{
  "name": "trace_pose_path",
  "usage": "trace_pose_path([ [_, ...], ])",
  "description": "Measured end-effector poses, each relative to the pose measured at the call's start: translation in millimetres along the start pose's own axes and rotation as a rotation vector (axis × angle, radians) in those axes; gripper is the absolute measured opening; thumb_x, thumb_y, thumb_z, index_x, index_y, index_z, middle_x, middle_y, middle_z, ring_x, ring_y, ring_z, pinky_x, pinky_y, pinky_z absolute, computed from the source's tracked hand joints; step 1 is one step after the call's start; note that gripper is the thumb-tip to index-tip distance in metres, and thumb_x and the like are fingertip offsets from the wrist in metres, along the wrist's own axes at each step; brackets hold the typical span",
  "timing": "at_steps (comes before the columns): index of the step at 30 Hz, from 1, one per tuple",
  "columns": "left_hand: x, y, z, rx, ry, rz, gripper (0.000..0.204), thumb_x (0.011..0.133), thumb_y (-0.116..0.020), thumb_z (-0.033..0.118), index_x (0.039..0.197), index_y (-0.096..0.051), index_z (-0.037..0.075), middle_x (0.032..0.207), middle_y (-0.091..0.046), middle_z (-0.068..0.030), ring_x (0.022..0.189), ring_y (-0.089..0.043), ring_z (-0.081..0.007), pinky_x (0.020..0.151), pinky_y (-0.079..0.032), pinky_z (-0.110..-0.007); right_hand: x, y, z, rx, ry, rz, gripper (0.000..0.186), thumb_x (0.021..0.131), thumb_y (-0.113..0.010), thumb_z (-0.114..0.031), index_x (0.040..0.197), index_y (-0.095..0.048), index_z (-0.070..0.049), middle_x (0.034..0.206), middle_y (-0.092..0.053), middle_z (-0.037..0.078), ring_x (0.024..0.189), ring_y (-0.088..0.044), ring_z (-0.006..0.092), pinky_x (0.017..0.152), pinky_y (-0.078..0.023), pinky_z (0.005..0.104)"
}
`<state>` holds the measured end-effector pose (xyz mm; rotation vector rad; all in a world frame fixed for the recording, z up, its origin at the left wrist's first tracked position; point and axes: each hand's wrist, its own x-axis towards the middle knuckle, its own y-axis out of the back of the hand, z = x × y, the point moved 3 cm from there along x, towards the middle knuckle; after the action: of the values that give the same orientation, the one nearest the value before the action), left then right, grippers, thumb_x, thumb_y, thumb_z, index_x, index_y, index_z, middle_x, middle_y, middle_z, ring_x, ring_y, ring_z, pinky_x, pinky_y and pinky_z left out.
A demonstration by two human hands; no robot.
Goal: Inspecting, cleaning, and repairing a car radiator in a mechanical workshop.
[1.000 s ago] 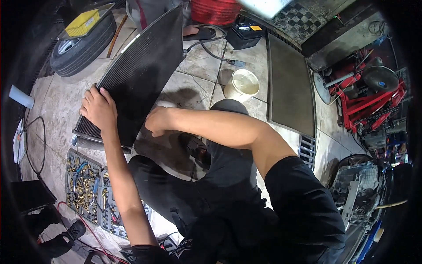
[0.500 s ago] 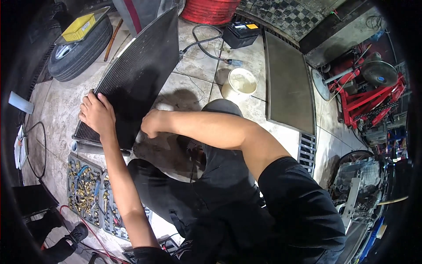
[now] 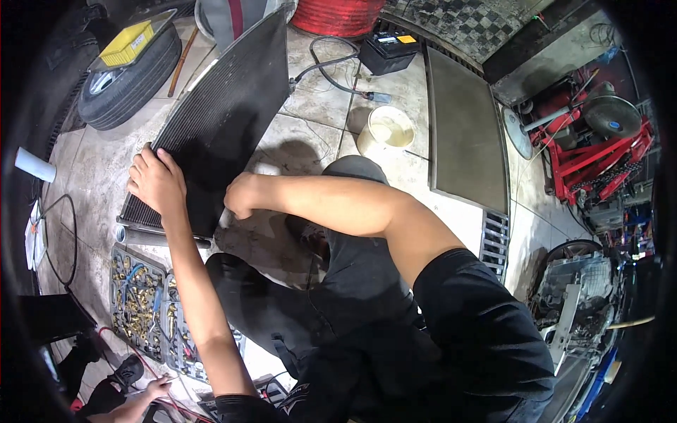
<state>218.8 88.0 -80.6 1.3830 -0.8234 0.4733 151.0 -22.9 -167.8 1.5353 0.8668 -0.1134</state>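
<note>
A black finned radiator or condenser (image 3: 229, 92) stands tilted on the tiled floor in front of me, a cylinder (image 3: 134, 235) along its lower end. My left hand (image 3: 155, 182) grips its left edge, fingers curled over the rim. My right hand (image 3: 243, 194) is curled at its lower right side; what those fingers hold, if anything, is hidden. Beside my left forearm lies an open case of brass fittings (image 3: 137, 296). My knees are bent beneath my arms.
Ahead are a white bucket (image 3: 384, 137), black battery (image 3: 384, 56) with cables, red drum (image 3: 331, 10), and tyre (image 3: 123, 95) carrying a yellow bin (image 3: 127, 42). Right: a flat panel (image 3: 465, 127), red jack equipment (image 3: 578, 158), metal assembly (image 3: 575, 296). A co-worker's hand (image 3: 156, 386) shows lower left.
My right hand has shifted slightly left toward the radiator. My left hand still grips the edge. The co-worker's hand and forearm have come into view at the lower left.
</note>
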Motion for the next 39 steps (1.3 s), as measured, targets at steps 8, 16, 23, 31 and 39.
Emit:
trace_pose_path([
  [8,0.2,0.0,-0.1,0.019,0.014,-0.036,0.032,0.092,-0.047,0.032,0.11,-0.058,0.009,0.101,-0.058,-0.008,0.095,-0.055,-0.0275,0.083,-0.038,-0.043,7.3,-1.2,0.6,0.011,-0.042,-0.028,0.033,0.068,-0.061,-0.019,0.099,-0.072,-0.011,0.101,-0.069,0.009,0.096,-0.064,0.0255,0.074,-0.05,0.0427],
  [16,1.5,1.7,0.4,0.031,0.015,-0.04,0.031,0.092,-0.048,0.032,0.111,-0.058,0.009,0.099,-0.059,-0.0079,0.094,-0.055,-0.0273,0.083,-0.039,-0.042,2.7,0.0,1.7,-0.018,-0.026,-0.017,0.031,0.073,-0.06,-0.024,0.098,-0.072,-0.01,0.099,-0.07,0.008,0.097,-0.064,0.0261,0.075,-0.051,0.0419],
  [23,0.6,1.2,-0.3,0.034,0.007,-0.028,0.031,0.092,-0.047,0.031,0.112,-0.057,0.01,0.101,-0.058,-0.0077,0.095,-0.054,-0.0263,0.086,-0.037,-0.041,-6.4,5.4,1.3,-0.026,-0.028,-0.029,0.033,0.078,-0.059,-0.032,0.099,-0.072,-0.011,0.1,-0.069,0.008,0.098,-0.064,0.026,0.078,-0.052,0.0406],
  [31,-0.5,4.3,0.8,0.026,0.003,-0.038,0.032,0.092,-0.047,0.031,0.112,-0.057,0.009,0.1,-0.058,-0.0086,0.096,-0.054,-0.0272,0.085,-0.038,-0.042,1.0,0.3,1.0,-0.038,-0.019,-0.01,0.033,0.076,-0.058,-0.031,0.098,-0.072,-0.01,0.1,-0.069,0.008,0.098,-0.064,0.0267,0.078,-0.052,0.0417],
  [39,0.3,3.9,3.1,0.005,-0.001,-0.024,0.032,0.092,-0.047,0.032,0.112,-0.057,0.009,0.1,-0.058,-0.0082,0.096,-0.054,-0.0273,0.085,-0.038,-0.042,11.1,-3.3,2.8,-0.032,-0.035,-0.046,0.033,0.067,-0.064,-0.022,0.098,-0.072,-0.014,0.101,-0.069,0.006,0.096,-0.064,0.0251,0.074,-0.05,0.0419],
])
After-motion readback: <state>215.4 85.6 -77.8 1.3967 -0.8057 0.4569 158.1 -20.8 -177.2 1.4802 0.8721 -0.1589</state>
